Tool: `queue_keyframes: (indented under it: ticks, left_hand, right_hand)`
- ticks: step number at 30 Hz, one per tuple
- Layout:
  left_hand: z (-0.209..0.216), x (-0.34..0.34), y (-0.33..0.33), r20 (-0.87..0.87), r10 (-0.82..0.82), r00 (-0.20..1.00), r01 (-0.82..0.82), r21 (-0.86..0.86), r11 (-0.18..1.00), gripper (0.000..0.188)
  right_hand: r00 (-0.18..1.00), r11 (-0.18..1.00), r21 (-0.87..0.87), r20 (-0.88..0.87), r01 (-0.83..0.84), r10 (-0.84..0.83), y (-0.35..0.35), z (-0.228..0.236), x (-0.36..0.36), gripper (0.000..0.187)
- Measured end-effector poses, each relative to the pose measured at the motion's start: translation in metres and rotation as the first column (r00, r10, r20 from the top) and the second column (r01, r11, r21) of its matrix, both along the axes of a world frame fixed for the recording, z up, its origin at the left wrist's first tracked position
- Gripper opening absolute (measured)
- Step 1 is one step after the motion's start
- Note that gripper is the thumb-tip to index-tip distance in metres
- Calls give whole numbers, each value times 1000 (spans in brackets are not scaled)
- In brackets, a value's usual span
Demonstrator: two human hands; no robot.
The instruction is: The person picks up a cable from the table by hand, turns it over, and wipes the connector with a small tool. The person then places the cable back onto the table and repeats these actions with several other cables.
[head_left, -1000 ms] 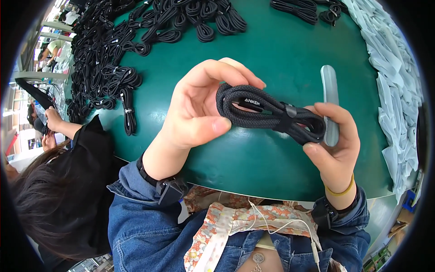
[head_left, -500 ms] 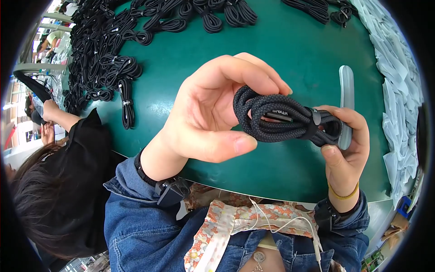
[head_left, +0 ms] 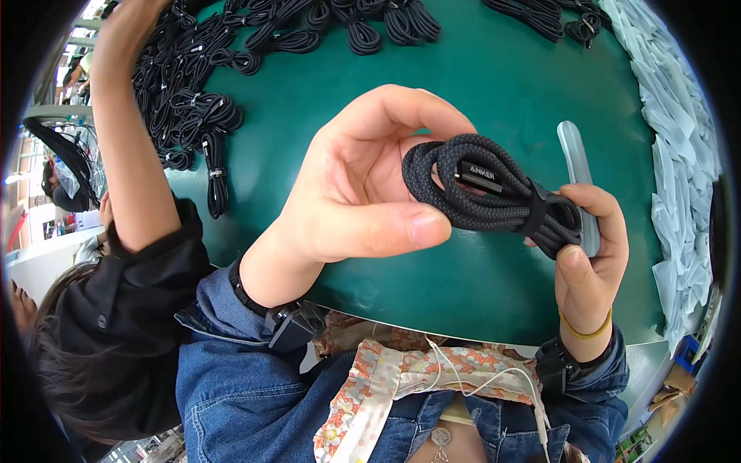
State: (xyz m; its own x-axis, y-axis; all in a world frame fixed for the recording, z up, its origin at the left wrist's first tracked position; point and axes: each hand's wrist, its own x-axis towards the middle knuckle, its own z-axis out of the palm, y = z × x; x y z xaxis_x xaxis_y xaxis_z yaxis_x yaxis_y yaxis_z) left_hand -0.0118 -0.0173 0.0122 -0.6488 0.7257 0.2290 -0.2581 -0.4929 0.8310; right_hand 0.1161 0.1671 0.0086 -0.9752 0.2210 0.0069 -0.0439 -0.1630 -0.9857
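Between my two hands is a coiled black braided cable (head_left: 482, 204), bound near its right end by a black strap (head_left: 536, 210). My left hand (head_left: 363, 181) curls around the coil's left loops, thumb in front and fingers behind. A dark connector (head_left: 480, 176) shows inside the loops, facing up. My right hand (head_left: 594, 239) pinches the bound right end between thumb and fingers. A pale grey-blue, round-ended strip (head_left: 575, 154) also sits in my right hand, behind the coil, its upper end sticking out past the fingers.
Many coiled black cables (head_left: 201, 112) cover the far left of the green table (head_left: 432, 285), with more cables (head_left: 532, 17) at the far right. Pale blue strips (head_left: 679, 193) are heaped along the right edge. A co-worker's bare arm (head_left: 127, 131) reaches across on the left.
The coil has turned in my hands, so its connector shows more fully. The strip in my right hand has tilted left. The co-worker's arm has swung forward over the table.
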Motion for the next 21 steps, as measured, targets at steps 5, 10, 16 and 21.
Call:
queue_keyframes:
  ticks: [5, 10, 16, 21]
  left_hand:
    - [5, -9, -5, -131, 59, 990, -66, -52, 996, 44]
    - [2, -39, -17, -427, 302, 853, -427, -237, 872, 24]
    - [-7, -96, -57, -979, -47, 197, -924, -201, 326, 27]
    - [-54, -139, -78, -986, -161, -33, -985, 5, 171, 34]
  right_hand:
    - [996, 993, -97, 54, -67, 73, -1, 12, -2, 37]
    - [864, 763, 416, 142, -495, 483, -2, 14, -16, 29]
    - [992, 867, 483, 66, -126, 107, -4, 11, -16, 27]
    - [941, 941, 93, -125, 327, -315, -9, 7, -31, 46]
